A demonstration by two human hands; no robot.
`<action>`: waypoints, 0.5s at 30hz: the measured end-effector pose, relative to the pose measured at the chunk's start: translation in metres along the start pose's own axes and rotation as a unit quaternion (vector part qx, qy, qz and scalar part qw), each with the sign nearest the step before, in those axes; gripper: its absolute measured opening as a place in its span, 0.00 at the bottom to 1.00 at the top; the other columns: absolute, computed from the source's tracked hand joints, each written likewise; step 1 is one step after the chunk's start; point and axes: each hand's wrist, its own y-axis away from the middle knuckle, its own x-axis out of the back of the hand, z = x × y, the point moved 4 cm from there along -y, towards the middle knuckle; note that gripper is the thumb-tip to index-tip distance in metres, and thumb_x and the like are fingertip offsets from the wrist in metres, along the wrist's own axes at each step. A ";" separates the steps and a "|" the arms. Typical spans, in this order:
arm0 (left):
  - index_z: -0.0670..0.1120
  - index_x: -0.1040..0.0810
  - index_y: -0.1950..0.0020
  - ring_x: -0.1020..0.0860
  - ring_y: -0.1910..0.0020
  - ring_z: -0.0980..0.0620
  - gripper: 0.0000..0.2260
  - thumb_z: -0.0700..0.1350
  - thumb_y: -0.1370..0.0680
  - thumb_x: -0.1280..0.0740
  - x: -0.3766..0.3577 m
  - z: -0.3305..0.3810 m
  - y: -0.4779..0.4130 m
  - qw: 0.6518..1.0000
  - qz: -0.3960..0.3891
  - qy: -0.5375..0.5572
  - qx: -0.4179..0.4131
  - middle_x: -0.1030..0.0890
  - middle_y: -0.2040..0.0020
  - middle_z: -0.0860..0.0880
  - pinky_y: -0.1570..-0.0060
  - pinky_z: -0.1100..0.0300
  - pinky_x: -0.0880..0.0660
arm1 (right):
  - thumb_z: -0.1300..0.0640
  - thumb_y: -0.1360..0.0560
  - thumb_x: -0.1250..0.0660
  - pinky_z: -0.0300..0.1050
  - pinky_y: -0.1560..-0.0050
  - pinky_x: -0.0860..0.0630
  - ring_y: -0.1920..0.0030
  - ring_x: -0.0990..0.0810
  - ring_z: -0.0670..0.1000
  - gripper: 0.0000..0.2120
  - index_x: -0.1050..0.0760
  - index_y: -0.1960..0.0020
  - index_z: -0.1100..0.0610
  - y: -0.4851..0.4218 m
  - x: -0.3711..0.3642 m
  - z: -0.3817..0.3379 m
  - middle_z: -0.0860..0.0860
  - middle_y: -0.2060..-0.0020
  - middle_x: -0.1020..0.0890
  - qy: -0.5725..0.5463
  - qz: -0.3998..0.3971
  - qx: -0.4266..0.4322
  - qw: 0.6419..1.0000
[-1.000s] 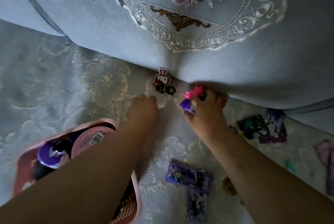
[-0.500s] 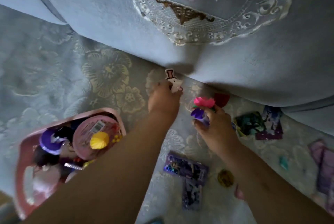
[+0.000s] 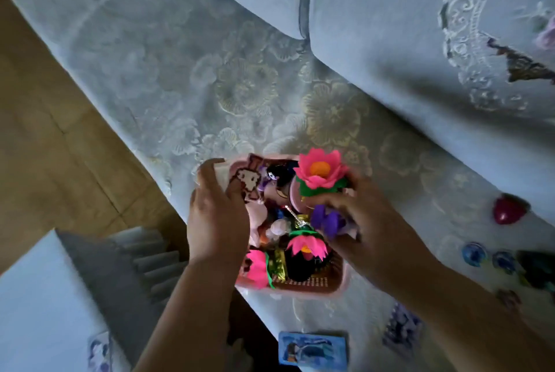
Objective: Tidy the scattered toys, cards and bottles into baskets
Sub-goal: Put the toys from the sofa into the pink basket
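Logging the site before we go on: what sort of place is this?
Likely a home living room: pale blue sofa cushions, a lace cover draped on one, tan floor beside.

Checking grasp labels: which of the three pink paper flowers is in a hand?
The big flower with green leaves, gripped by the right hand over the pink basket; the two smaller flowers lie inside it.

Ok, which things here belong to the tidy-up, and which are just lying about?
Job:
- pink plastic basket
- pink paper lotus flower and purple paper flower, held by the right hand
- pixel-bead cat charm, held by the left hand
- not yet collected: red heart-shaped toy, blue picture card, round blue badge

Lying about:
- white lace doily
- blue sofa cushion
- wooden floor
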 end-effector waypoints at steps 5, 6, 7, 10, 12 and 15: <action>0.44 0.28 0.34 0.26 0.39 0.38 0.14 0.44 0.18 0.41 -0.011 -0.040 -0.029 0.984 -0.148 -0.091 0.032 0.23 0.39 0.39 0.45 0.50 0.31 | 0.53 0.31 0.29 0.50 0.33 0.33 0.32 0.35 0.53 0.20 0.23 0.40 0.43 -0.048 -0.042 -0.029 0.50 0.32 0.33 0.107 -0.056 0.027 0.992; 0.42 0.27 0.35 0.25 0.41 0.38 0.14 0.46 0.18 0.41 -0.016 -0.043 -0.028 0.982 -0.170 -0.072 0.035 0.22 0.41 0.40 0.45 0.51 0.30 | 0.52 0.31 0.29 0.50 0.35 0.31 0.35 0.32 0.55 0.18 0.23 0.41 0.43 -0.055 -0.048 -0.030 0.50 0.33 0.32 0.115 -0.070 0.007 0.991; 0.42 0.26 0.36 0.23 0.43 0.39 0.14 0.47 0.17 0.42 -0.016 -0.046 -0.027 0.983 -0.176 -0.049 0.036 0.21 0.43 0.41 0.47 0.51 0.28 | 0.52 0.32 0.31 0.50 0.38 0.30 0.37 0.30 0.56 0.18 0.23 0.42 0.44 -0.061 -0.056 -0.030 0.50 0.34 0.31 0.127 -0.088 -0.009 0.988; 0.44 0.26 0.34 0.21 0.47 0.41 0.15 0.48 0.17 0.43 -0.017 -0.048 -0.021 0.984 -0.174 -0.004 0.026 0.18 0.47 0.42 0.50 0.53 0.26 | 0.52 0.32 0.31 0.48 0.41 0.29 0.37 0.29 0.58 0.17 0.24 0.43 0.43 -0.066 -0.062 -0.029 0.52 0.33 0.32 0.144 -0.113 -0.051 0.982; 0.48 0.26 0.32 0.20 0.48 0.43 0.15 0.46 0.17 0.43 -0.013 -0.050 -0.017 0.986 -0.166 -0.002 0.029 0.18 0.47 0.43 0.54 0.57 0.28 | 0.51 0.30 0.29 0.44 0.41 0.31 0.35 0.29 0.55 0.17 0.24 0.42 0.45 -0.063 -0.059 -0.030 0.50 0.35 0.30 0.154 -0.107 -0.065 0.980; 0.52 0.25 0.31 0.21 0.45 0.46 0.16 0.44 0.18 0.41 -0.004 -0.052 -0.016 0.990 -0.137 -0.003 0.045 0.17 0.44 0.47 0.55 0.62 0.32 | 0.48 0.27 0.30 0.36 0.54 0.34 0.50 0.25 0.47 0.15 0.26 0.42 0.48 -0.048 -0.052 -0.036 0.46 0.46 0.30 0.128 -0.054 -0.078 0.987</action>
